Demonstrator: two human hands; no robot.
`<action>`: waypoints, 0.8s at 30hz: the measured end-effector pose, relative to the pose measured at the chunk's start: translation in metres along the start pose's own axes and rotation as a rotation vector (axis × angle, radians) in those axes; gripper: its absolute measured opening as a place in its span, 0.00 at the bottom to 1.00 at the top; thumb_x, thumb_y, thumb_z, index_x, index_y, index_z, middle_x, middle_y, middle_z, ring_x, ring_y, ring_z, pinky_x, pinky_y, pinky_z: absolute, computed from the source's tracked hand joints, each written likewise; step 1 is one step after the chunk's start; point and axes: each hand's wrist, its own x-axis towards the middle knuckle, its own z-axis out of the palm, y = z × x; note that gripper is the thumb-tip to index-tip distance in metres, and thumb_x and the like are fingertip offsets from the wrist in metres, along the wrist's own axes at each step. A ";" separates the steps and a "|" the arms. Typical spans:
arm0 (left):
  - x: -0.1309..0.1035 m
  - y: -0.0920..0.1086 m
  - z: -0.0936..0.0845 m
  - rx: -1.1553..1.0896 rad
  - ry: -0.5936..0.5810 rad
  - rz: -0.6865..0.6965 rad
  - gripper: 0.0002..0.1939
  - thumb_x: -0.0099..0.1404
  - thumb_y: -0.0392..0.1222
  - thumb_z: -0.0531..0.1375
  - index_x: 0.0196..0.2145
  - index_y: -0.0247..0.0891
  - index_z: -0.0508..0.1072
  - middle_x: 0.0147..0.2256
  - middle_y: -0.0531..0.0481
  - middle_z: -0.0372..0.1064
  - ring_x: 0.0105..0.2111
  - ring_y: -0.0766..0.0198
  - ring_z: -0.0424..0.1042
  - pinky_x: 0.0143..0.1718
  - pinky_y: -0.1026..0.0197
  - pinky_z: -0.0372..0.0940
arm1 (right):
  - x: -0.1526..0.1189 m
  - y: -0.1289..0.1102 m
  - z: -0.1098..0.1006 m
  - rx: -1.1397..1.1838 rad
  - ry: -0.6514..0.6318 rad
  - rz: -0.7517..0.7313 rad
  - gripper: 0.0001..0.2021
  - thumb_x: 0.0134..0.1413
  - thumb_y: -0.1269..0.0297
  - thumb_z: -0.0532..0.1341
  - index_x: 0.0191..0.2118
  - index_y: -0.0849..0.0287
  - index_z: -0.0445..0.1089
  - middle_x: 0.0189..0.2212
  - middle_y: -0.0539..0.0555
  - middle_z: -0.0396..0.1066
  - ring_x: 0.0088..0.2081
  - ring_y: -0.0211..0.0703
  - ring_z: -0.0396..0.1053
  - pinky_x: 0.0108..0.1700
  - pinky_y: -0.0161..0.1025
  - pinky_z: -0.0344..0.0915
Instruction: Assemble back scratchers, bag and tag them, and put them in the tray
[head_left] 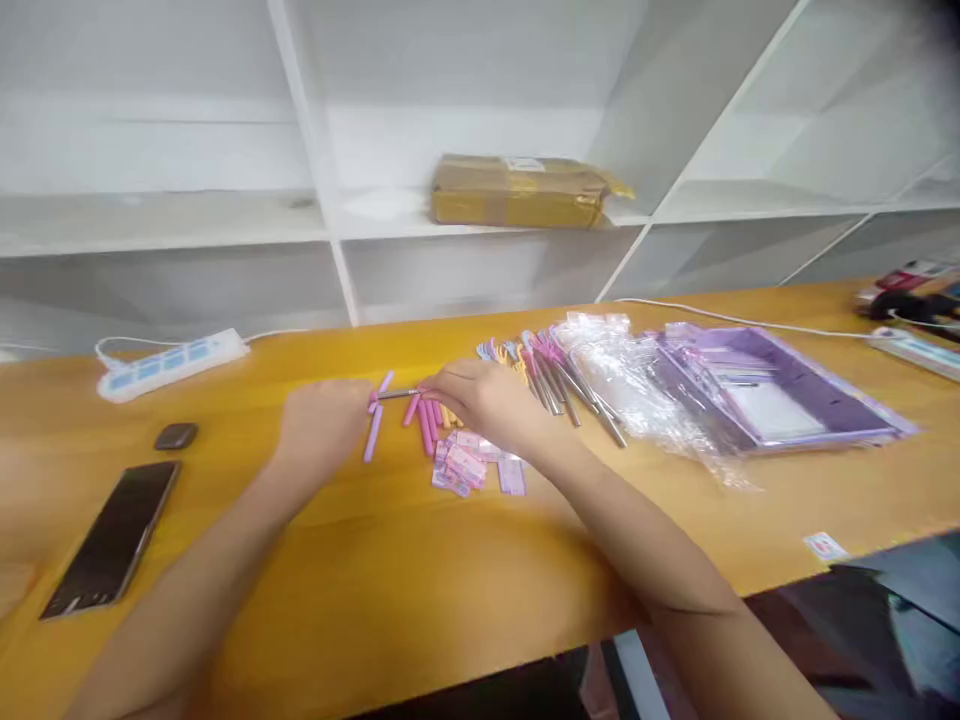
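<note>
A slim metal rod (397, 394) spans the gap between my two hands, level above the table. My left hand (324, 418) is closed around its left end, where a bit of pink-purple shows at the fingers. At the other end, the fingertips of my right hand (480, 395) pinch the rod. Below lie lilac sticks (373, 433), pink sticks (427, 427) and a few yellow ones, partly behind my right hand. Small pink printed cards (463, 466) are piled nearer to me. Several metal rods with coloured ends (551, 375) lie right of my right hand.
Clear plastic bags (622, 385) lie against a purple tray (832, 395) on the right. A phone (112, 535), a small dark object (176, 436) and a white power strip (174, 366) are on the left. A taped carton (525, 192) sits on the shelf behind.
</note>
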 end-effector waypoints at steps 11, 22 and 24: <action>0.009 -0.005 0.013 0.005 0.018 -0.058 0.19 0.75 0.39 0.50 0.36 0.38 0.79 0.35 0.37 0.81 0.35 0.46 0.81 0.30 0.56 0.59 | 0.002 0.007 -0.009 -0.084 -0.154 0.066 0.14 0.76 0.60 0.59 0.43 0.59 0.80 0.32 0.55 0.78 0.34 0.43 0.72 0.36 0.40 0.54; 0.011 -0.139 -0.010 0.271 0.188 -0.434 0.20 0.74 0.39 0.46 0.35 0.39 0.77 0.34 0.45 0.75 0.34 0.57 0.67 0.33 0.61 0.51 | -0.034 0.124 -0.068 -0.168 0.165 0.221 0.14 0.74 0.61 0.59 0.45 0.55 0.83 0.36 0.58 0.81 0.38 0.49 0.73 0.44 0.44 0.66; 0.002 -0.171 -0.013 0.315 0.251 -0.526 0.20 0.74 0.41 0.45 0.36 0.39 0.75 0.34 0.46 0.73 0.36 0.59 0.63 0.34 0.62 0.47 | -0.048 0.140 -0.082 -0.193 0.228 0.286 0.13 0.73 0.59 0.59 0.43 0.54 0.83 0.36 0.59 0.81 0.38 0.50 0.73 0.45 0.45 0.66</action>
